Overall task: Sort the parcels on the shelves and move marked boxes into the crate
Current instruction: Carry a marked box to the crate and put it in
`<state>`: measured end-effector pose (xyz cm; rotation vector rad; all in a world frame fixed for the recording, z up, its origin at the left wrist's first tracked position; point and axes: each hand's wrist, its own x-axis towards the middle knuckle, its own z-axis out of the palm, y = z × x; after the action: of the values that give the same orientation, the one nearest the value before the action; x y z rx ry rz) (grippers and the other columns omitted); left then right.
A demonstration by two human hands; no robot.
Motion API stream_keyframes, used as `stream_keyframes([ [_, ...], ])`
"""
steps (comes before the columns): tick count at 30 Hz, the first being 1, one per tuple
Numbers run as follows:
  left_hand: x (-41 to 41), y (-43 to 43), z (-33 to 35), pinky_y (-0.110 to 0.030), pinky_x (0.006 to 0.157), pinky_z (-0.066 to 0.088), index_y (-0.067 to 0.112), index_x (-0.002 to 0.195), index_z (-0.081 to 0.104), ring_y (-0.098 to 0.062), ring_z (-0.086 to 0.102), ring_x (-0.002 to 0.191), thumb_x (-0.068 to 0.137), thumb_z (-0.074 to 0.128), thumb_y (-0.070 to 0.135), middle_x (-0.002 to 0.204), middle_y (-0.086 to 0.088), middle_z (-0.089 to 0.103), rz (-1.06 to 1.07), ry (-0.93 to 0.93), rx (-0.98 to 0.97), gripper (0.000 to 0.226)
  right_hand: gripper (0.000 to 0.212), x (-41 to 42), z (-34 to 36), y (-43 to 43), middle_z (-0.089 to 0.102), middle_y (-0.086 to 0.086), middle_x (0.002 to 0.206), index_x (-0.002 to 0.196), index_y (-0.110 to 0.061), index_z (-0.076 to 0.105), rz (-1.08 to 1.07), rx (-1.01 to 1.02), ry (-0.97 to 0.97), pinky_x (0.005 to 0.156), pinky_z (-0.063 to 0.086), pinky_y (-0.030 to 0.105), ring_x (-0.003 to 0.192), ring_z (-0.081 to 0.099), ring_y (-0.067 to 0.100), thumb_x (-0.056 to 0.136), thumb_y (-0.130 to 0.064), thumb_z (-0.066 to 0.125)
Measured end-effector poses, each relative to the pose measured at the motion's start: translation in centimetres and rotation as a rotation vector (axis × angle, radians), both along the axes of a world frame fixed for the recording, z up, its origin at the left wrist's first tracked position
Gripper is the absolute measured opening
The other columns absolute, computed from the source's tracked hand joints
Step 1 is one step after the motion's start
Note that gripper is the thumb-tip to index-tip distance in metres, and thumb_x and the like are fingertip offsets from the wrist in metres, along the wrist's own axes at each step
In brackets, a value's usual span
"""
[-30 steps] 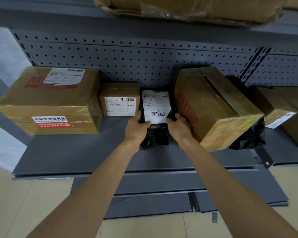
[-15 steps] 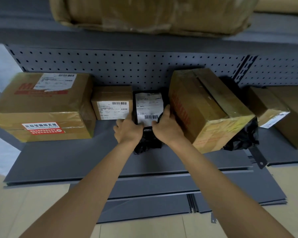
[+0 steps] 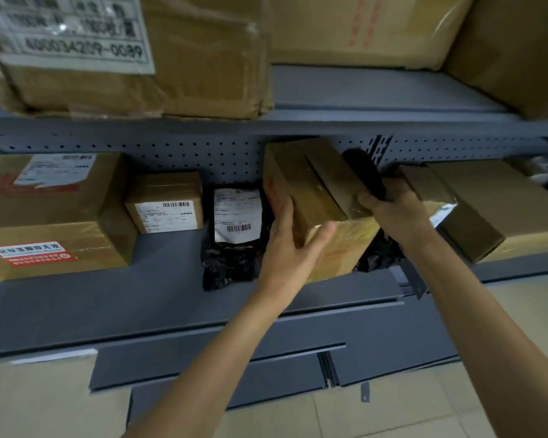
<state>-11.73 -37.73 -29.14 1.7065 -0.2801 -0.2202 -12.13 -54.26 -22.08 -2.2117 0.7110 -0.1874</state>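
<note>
Both forearms reach up from the bottom of the frame to the shelf [image 3: 108,298]. At centre the left hand [image 3: 293,245] lies spread on the tilted box [image 3: 316,197], fingers straight along its left face and thumb across the near corner. The right hand [image 3: 392,210] curls its fingers over the box's upper right edge. The box leans, its right side propped on crumpled black plastic [image 3: 377,251]. It is stiff cardboard, probably of some weight and a little slick where taped, so a hold low on two opposite sides looks soundest. Just left of it lies a soft black bag [image 3: 231,248] with a white label, then a small box [image 3: 166,203] and a large box [image 3: 51,213]. No crate shows.
</note>
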Motion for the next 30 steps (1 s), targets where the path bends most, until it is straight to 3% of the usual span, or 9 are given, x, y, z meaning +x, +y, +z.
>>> stream_keyframes([
  [3, -0.3, -0.5, -0.6, -0.039, 0.117, 0.027, 0.044, 0.15, 0.002, -0.002, 0.025, 0.142, 0.063, 0.079, 0.057, 0.157, 0.017, 0.022, 0.009, -0.017, -0.006, 0.118, 0.049, -0.6, -1.8, 0.1, 0.065, -0.002, 0.114, 0.13, -0.019, 0.055, -0.047, 0.492, 0.009, 0.098, 0.048, 0.044, 0.109, 0.06, 0.02, 0.09, -0.047, 0.057],
  [8, 0.1, -0.3, -1.1, -0.035, 0.115, 0.029, 0.058, 0.143, 0.003, -0.002, 0.029, 0.14, 0.075, 0.079, 0.02, 0.155, 0.02, 0.025, 0.085, -0.112, -0.017, 0.109, 0.054, -0.7, -2.9, 0.4, 0.061, 0.0, 0.125, 0.127, -0.022, 0.058, -0.05, 0.468, -0.077, 0.105, 0.042, 0.045, 0.118, 0.056, 0.021, 0.084, -0.056, 0.057],
  [13, 0.1, 1.3, -0.2, -0.01, 0.107, 0.027, 0.049, 0.143, 0.024, 0.018, 0.029, 0.129, 0.077, 0.077, 0.014, 0.135, 0.044, 0.03, 0.087, -0.178, -0.104, 0.092, 0.059, -1.7, -1.8, 1.6, 0.056, -0.015, 0.121, 0.131, -0.028, 0.054, 0.054, 0.449, -0.172, 0.109, 0.038, 0.043, 0.116, 0.05, 0.009, 0.085, -0.064, 0.051],
  [17, 0.1, 3.7, 0.8, -0.043, 0.111, 0.037, 0.046, 0.14, 0.031, -0.006, 0.041, 0.133, 0.078, 0.075, 0.005, 0.143, 0.022, 0.039, 0.08, -0.119, -0.277, 0.086, 0.085, -3.2, -1.4, 3.1, 0.054, -0.012, 0.136, 0.136, -0.029, 0.05, 0.109, 0.549, -0.288, 0.111, 0.035, 0.042, 0.126, 0.049, 0.009, 0.07, -0.082, 0.043],
  [19, -0.4, 5.2, 1.1, -0.052, 0.1, 0.046, 0.053, 0.133, 0.036, -0.014, 0.053, 0.124, 0.08, 0.074, 0.005, 0.139, 0.01, 0.049, 0.089, -0.013, -0.407, 0.081, 0.072, -4.0, -1.8, 3.7, 0.053, -0.01, 0.138, 0.132, -0.032, 0.05, 0.043, 0.619, -0.383, 0.111, 0.035, 0.038, 0.127, 0.048, 0.01, 0.077, -0.077, 0.044],
  [21, -1.1, 6.4, 1.0, -0.048, 0.086, 0.056, 0.056, 0.127, 0.04, -0.011, 0.061, 0.114, 0.077, 0.076, 0.009, 0.126, 0.015, 0.06, 0.091, 0.075, -0.51, 0.078, 0.062, -5.0, -2.4, 4.0, 0.049, -0.01, 0.141, 0.136, -0.032, 0.046, -0.095, 0.643, -0.406, 0.109, 0.034, 0.035, 0.13, 0.045, 0.011, 0.085, -0.067, 0.048],
  [24, -2.8, 8.1, 0.7, -0.041, 0.074, 0.058, 0.054, 0.125, 0.045, -0.012, 0.064, 0.109, 0.072, 0.078, 0.013, 0.115, 0.018, 0.066, 0.077, 0.182, -0.629, 0.075, 0.073, -6.9, -3.6, 4.5, 0.05, -0.004, 0.14, 0.141, -0.028, 0.042, -0.151, 0.802, -0.253, 0.108, 0.035, 0.049, 0.128, 0.047, 0.019, 0.081, -0.068, 0.054],
  [27, -5.3, 10.2, -0.1, -0.048, 0.078, 0.057, 0.051, 0.128, 0.045, -0.021, 0.063, 0.114, 0.071, 0.078, 0.013, 0.125, 0.009, 0.062, 0.074, 0.287, -0.698, 0.076, 0.079, -9.2, -4.1, 5.9, 0.056, 0.005, 0.132, 0.132, -0.033, 0.052, -0.036, 1.115, -0.028, 0.092, 0.041, 0.068, 0.122, 0.052, 0.033, 0.065, -0.075, 0.061],
  [30, -8.3, 12.7, -1.0, -0.05, 0.08, 0.056, 0.051, 0.129, 0.043, -0.026, 0.06, 0.117, 0.069, 0.081, 0.015, 0.134, 0.001, 0.053, 0.08, 0.355, -0.694, 0.079, 0.067, -11.3, -4.0, 8.2, 0.065, 0.01, 0.124, 0.119, -0.034, 0.066, 0.05, 1.344, -0.008, 0.083, 0.036, 0.079, 0.115, 0.057, 0.041, 0.062, -0.069, 0.069],
])
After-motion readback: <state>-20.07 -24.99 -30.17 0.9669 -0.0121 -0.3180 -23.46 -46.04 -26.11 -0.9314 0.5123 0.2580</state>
